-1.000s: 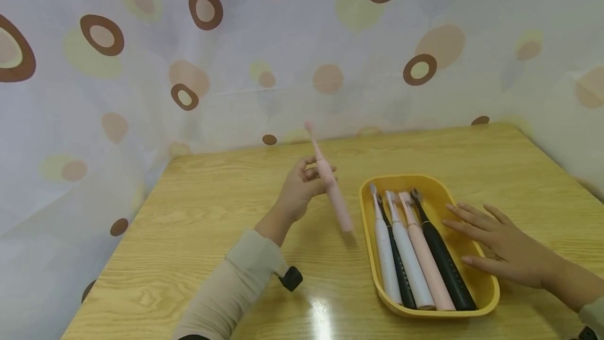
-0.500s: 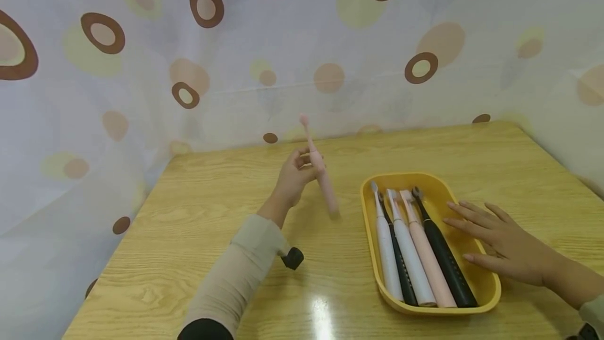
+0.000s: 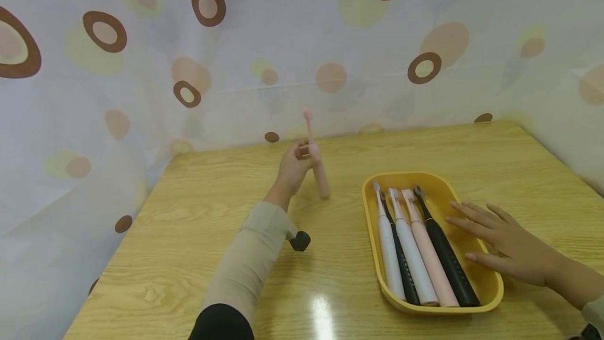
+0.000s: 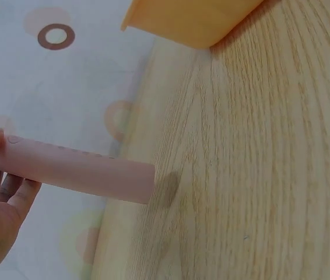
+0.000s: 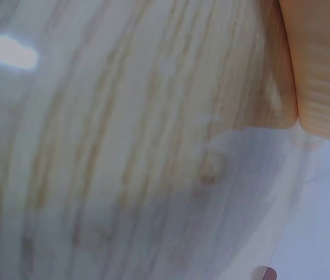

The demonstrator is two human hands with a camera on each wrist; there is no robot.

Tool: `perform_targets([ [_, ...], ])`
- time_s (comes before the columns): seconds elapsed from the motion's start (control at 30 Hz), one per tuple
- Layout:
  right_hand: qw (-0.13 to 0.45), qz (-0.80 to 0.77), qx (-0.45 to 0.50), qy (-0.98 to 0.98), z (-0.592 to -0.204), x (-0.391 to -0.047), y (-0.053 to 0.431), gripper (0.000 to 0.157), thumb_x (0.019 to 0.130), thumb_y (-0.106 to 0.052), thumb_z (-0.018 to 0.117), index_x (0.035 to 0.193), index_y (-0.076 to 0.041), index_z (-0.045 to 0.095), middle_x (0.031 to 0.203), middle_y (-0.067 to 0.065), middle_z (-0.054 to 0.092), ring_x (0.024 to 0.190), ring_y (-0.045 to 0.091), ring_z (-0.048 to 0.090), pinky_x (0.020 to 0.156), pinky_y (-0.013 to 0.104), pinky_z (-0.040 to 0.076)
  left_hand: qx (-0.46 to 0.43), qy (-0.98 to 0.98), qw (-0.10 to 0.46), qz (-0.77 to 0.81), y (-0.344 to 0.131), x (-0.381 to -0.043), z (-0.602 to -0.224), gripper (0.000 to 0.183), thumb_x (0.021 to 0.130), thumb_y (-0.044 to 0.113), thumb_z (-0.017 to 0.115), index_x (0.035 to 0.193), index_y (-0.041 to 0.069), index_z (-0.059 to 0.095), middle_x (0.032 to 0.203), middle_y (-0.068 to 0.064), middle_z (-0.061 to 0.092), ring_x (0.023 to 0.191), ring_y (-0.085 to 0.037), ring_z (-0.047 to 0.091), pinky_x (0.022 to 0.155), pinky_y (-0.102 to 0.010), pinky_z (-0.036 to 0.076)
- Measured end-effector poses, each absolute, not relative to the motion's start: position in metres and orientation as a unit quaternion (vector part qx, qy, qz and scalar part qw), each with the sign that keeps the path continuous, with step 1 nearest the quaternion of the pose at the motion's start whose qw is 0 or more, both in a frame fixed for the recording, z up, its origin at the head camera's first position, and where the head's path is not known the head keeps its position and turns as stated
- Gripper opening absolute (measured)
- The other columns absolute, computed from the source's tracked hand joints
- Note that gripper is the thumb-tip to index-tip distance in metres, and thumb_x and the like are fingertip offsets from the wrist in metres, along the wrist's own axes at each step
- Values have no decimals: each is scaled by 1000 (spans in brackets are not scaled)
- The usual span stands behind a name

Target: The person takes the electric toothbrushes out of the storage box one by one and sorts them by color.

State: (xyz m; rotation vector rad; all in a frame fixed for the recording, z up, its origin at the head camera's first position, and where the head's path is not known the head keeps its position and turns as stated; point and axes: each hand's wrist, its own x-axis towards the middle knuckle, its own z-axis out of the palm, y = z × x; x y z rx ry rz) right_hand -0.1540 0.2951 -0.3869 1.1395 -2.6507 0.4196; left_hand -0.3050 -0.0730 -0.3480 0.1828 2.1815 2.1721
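A pink electric toothbrush [image 3: 320, 176] is pinched by the left hand [image 3: 292, 169] over the back middle of the table, brush head up and leaning away. Its handle [image 4: 89, 172] fills much of the left wrist view, with the bottom end close over the wood and a shadow beside it. On the right stands a yellow tray [image 3: 371, 235]. Fingers spread and fairly straight, the right hand [image 3: 514, 248] lies over the tray's right rim. Inside the tray, side by side, are a pink toothbrush [image 3: 433, 264], white toothbrushes [image 3: 389, 256] and black toothbrushes [image 3: 450, 256].
The wooden table [image 3: 189, 235] meets a patterned cloth backdrop [image 3: 302, 30] at its back and left edges. A black wrist camera [image 3: 300, 241] sticks out from the left sleeve. The tray's side wall [image 5: 328, 64] shows at the right wrist view's upper right.
The left hand has carried the pink toothbrush away from the tray, toward the back and slightly left, and the brush now stands more upright. The right hand has stayed at the tray.
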Motion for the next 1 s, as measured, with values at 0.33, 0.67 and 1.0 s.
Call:
perform_targets([
  [0.33,105,145,383,-906,-387,-154,294,63,79,-29,59,133,-10,33,140,9,20,128,12,7,102,38,-7,67,725,-4,686,-72,-319,-352,39,77,-5,59,113,7,48,108,-11,52,101,-23,49,86,-33,41],
  [0.67,105,148,381,-907,-386,-152,293,63,79,-28,60,133,-10,33,141,8,20,128,13,7,102,37,-7,57,746,-4,664,-74,-329,-358,39,78,-1,60,113,10,48,110,-8,51,101,-21,48,86,-33,40],
  [1.0,100,147,370,-912,-388,-148,292,61,79,-26,60,132,-9,35,139,12,23,128,15,8,102,37,-7,88,761,-36,642,-80,-338,-363,41,77,3,62,116,10,51,108,-7,54,100,-20,51,85,-33,42],
])
